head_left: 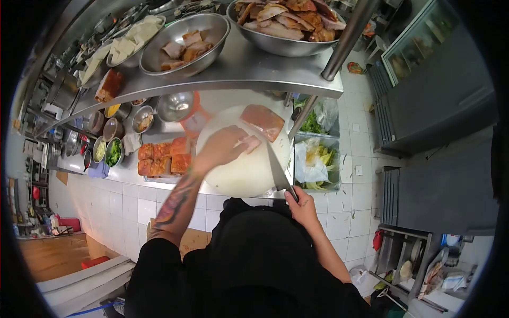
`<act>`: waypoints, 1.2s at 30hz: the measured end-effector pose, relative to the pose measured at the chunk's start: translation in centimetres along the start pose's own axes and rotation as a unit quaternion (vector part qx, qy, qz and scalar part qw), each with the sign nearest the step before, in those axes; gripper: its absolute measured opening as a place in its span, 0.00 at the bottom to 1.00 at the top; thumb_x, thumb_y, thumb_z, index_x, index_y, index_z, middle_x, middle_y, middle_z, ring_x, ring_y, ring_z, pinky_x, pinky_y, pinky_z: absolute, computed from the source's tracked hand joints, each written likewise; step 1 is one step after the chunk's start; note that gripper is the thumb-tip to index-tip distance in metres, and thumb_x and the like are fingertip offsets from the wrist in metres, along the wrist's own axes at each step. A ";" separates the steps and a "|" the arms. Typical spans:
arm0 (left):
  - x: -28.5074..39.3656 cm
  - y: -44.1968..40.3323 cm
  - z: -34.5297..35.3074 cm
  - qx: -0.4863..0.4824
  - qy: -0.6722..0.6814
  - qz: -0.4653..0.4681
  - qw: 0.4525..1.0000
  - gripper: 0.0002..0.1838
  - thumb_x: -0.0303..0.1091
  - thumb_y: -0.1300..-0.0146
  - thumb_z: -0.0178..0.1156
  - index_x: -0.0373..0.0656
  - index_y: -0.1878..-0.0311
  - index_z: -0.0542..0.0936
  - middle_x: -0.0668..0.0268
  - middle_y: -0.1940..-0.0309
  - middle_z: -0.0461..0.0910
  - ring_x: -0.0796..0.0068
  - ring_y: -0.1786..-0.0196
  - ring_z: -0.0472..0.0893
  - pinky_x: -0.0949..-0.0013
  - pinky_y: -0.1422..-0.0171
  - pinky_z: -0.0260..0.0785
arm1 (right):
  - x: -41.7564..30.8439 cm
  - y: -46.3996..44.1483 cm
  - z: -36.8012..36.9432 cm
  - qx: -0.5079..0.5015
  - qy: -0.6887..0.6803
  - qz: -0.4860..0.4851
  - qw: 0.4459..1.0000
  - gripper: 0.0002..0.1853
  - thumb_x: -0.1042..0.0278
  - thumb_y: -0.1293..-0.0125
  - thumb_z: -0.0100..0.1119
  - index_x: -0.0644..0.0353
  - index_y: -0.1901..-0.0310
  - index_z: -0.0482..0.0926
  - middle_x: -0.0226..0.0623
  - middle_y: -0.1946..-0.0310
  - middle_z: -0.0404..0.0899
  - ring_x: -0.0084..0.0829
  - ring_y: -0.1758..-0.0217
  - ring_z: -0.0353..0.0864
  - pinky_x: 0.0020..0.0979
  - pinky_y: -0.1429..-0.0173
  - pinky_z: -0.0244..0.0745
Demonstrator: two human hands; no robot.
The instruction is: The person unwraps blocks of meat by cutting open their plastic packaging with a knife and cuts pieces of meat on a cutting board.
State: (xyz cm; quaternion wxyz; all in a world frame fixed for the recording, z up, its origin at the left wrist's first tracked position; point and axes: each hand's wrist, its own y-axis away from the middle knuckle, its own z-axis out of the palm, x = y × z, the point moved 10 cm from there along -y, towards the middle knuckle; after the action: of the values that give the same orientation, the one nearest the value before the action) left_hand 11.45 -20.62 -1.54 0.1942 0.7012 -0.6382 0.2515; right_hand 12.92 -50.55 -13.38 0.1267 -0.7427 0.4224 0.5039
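On the round white cutting board [233, 177] my left hand [220, 147] reaches in from the left, fingers closed on a small piece of pork [251, 144]. My right hand [301, 205] grips the dark handle of a kitchen knife [278, 170] at the board's right edge. Its broad blade points away from me, with the tip close to the pork piece. Beyond lies a larger slab of pork belly [263, 122], apart from my fingers. Left of the board are several browned pork blocks [164, 156] in a tray.
A steel shelf [254, 85] runs above the counter, carrying a bowl of cut pork [185, 45] and a fuller bowl of roast meat [286, 42]. Small ingredient bowls [143, 118] crowd the left. Bins of greens [318, 159] stand right, beside a shelf post [352, 40].
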 end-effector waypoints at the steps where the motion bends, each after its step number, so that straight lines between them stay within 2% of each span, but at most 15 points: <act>1: -3.3 0.6 3.1 0.050 -0.110 -0.041 0.992 0.20 0.34 0.30 0.71 0.39 0.37 0.85 0.52 0.44 0.85 0.52 0.40 0.85 0.53 0.36 0.78 | 0.8 0.2 0.2 0.002 -0.086 0.052 0.995 0.17 0.56 0.20 0.66 0.62 0.43 0.85 0.39 0.78 0.82 0.32 0.80 0.80 0.37 0.72 0.73; 4: -3.4 1.3 6.7 0.203 -0.072 0.005 0.976 0.26 0.41 0.27 0.66 0.44 0.29 0.81 0.57 0.43 0.86 0.49 0.38 0.82 0.48 0.33 0.74 | 1.2 0.3 0.6 0.015 -0.198 0.089 0.976 0.18 0.56 0.18 0.65 0.62 0.39 0.83 0.26 0.81 0.75 0.18 0.84 0.73 0.27 0.80 0.65; 6: -2.5 0.9 6.6 0.160 -0.064 0.003 0.985 0.25 0.41 0.28 0.67 0.42 0.31 0.82 0.55 0.43 0.86 0.49 0.38 0.83 0.49 0.32 0.74 | 0.1 -0.1 -0.2 0.035 -0.167 0.071 0.983 0.18 0.57 0.18 0.65 0.62 0.39 0.84 0.27 0.80 0.76 0.18 0.85 0.72 0.28 0.80 0.65; 8: -2.1 1.0 6.4 0.118 -0.056 0.002 0.991 0.25 0.42 0.29 0.68 0.41 0.33 0.84 0.53 0.43 0.86 0.49 0.38 0.83 0.50 0.32 0.74 | -0.2 -1.0 0.0 0.013 -0.144 0.081 0.986 0.20 0.56 0.19 0.65 0.64 0.38 0.83 0.32 0.79 0.79 0.22 0.82 0.75 0.32 0.76 0.70; 10: -7.1 3.1 8.0 0.060 0.240 -0.202 0.948 0.21 0.39 0.32 0.72 0.44 0.38 0.87 0.54 0.40 0.86 0.51 0.36 0.83 0.52 0.28 0.73 | -1.9 -2.2 0.1 0.008 -0.017 0.004 1.000 0.21 0.56 0.20 0.65 0.65 0.38 0.82 0.41 0.76 0.84 0.35 0.77 0.84 0.39 0.67 0.77; 13: -8.5 6.5 6.4 0.165 0.271 -0.143 0.937 0.17 0.36 0.33 0.73 0.45 0.42 0.89 0.56 0.38 0.87 0.51 0.32 0.81 0.52 0.26 0.72 | -4.9 -3.4 1.0 0.011 0.042 -0.059 0.997 0.20 0.57 0.21 0.63 0.65 0.39 0.81 0.49 0.72 0.87 0.51 0.69 0.89 0.48 0.58 0.80; 14: -9.0 7.5 6.5 0.167 0.273 -0.151 0.935 0.17 0.36 0.33 0.73 0.45 0.42 0.89 0.56 0.38 0.87 0.51 0.32 0.81 0.52 0.26 0.72 | -5.8 -3.5 1.4 0.003 0.043 -0.057 0.997 0.20 0.57 0.21 0.63 0.65 0.39 0.81 0.49 0.72 0.87 0.51 0.69 0.89 0.48 0.58 0.80; 16: -4.1 9.0 4.5 0.215 -0.004 0.063 0.975 0.21 0.30 0.34 0.74 0.41 0.38 0.86 0.51 0.37 0.81 0.49 0.37 0.82 0.54 0.31 0.77 | -7.6 -3.8 2.1 -0.009 0.093 -0.067 0.993 0.18 0.59 0.20 0.61 0.63 0.39 0.80 0.53 0.70 0.88 0.60 0.65 0.88 0.53 0.57 0.80; 20: -3.1 10.9 5.5 0.225 -0.036 0.057 0.972 0.25 0.28 0.35 0.74 0.41 0.34 0.83 0.51 0.34 0.79 0.47 0.37 0.82 0.53 0.30 0.75 | -6.8 -4.9 3.4 -0.039 0.267 -0.071 0.960 0.17 0.58 0.19 0.57 0.63 0.42 0.77 0.56 0.70 0.87 0.64 0.65 0.87 0.59 0.55 0.81; 23: -5.6 11.5 5.5 0.275 0.059 -0.111 0.953 0.28 0.26 0.37 0.74 0.42 0.33 0.80 0.51 0.36 0.80 0.44 0.38 0.81 0.51 0.30 0.74 | -6.8 -5.8 3.1 -0.044 0.265 -0.091 0.959 0.16 0.58 0.19 0.56 0.64 0.44 0.77 0.58 0.70 0.87 0.65 0.64 0.87 0.61 0.55 0.81; 25: -3.3 10.6 4.2 0.238 -0.078 -0.108 0.962 0.27 0.24 0.41 0.73 0.48 0.36 0.82 0.58 0.45 0.85 0.46 0.39 0.81 0.49 0.32 0.73 | -7.4 -6.1 3.1 -0.059 0.270 -0.084 0.957 0.16 0.58 0.19 0.56 0.64 0.44 0.77 0.59 0.69 0.87 0.65 0.64 0.87 0.61 0.55 0.80; 26: -4.0 10.8 5.1 0.240 -0.077 -0.112 0.961 0.27 0.24 0.41 0.73 0.48 0.36 0.82 0.58 0.45 0.85 0.46 0.39 0.81 0.49 0.32 0.73 | -7.6 -6.2 3.0 -0.069 0.274 -0.076 0.956 0.16 0.58 0.19 0.56 0.63 0.43 0.77 0.59 0.68 0.87 0.65 0.63 0.87 0.62 0.55 0.80; 28: -5.7 10.7 6.8 0.251 0.180 -0.112 0.944 0.20 0.23 0.40 0.71 0.45 0.44 0.84 0.57 0.48 0.83 0.46 0.43 0.81 0.52 0.35 0.74 | -7.8 -6.1 3.1 -0.064 0.271 -0.070 0.958 0.15 0.58 0.19 0.57 0.62 0.44 0.77 0.59 0.69 0.86 0.66 0.63 0.86 0.61 0.55 0.79; 32: -5.0 10.7 7.5 0.273 0.011 0.024 0.962 0.25 0.28 0.43 0.77 0.47 0.41 0.83 0.56 0.44 0.82 0.46 0.39 0.80 0.52 0.33 0.73 | -8.1 -5.4 3.0 -0.053 0.228 -0.083 0.969 0.14 0.59 0.19 0.59 0.62 0.46 0.79 0.58 0.68 0.86 0.67 0.63 0.86 0.59 0.57 0.78; 36: -3.4 12.1 6.2 0.208 0.038 0.020 0.977 0.28 0.29 0.43 0.79 0.43 0.41 0.78 0.53 0.42 0.79 0.45 0.37 0.79 0.48 0.33 0.73 | -9.1 -3.2 3.1 -0.053 0.234 -0.109 0.965 0.15 0.60 0.20 0.59 0.64 0.44 0.79 0.56 0.69 0.87 0.63 0.64 0.87 0.60 0.56 0.79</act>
State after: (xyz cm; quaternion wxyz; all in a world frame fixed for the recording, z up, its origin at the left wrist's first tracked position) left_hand -0.07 -22.90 -9.14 0.0628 0.7030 -0.5781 0.4094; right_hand 12.13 -42.17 -7.81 0.0392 -0.8872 0.3292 0.3209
